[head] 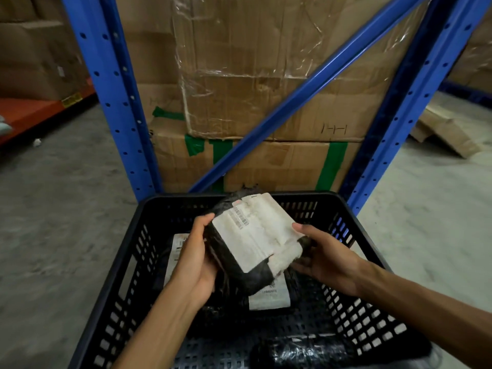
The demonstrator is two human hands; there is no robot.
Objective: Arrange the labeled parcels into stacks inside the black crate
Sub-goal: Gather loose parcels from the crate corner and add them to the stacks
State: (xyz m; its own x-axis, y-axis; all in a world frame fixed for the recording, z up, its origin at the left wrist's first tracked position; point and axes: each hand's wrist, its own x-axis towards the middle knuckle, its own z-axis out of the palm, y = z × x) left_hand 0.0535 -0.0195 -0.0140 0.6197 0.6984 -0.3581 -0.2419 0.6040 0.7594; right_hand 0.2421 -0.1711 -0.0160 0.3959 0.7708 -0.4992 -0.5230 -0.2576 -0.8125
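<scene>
Both sets of fingers (206,218) are wrapped around one labeled parcel (255,241): left hand (194,262) on its left edge, right hand (323,258) under the lower right corner. It's tilted, label up, held over the middle of the black crate (149,217). More parcels (269,295) lie flat below, mid-frame. I'd level it first, then lower it square onto that lower one so the stack doesn't lean.

The held parcel (253,241) hides most labeled parcels (269,295) beneath it.
</scene>
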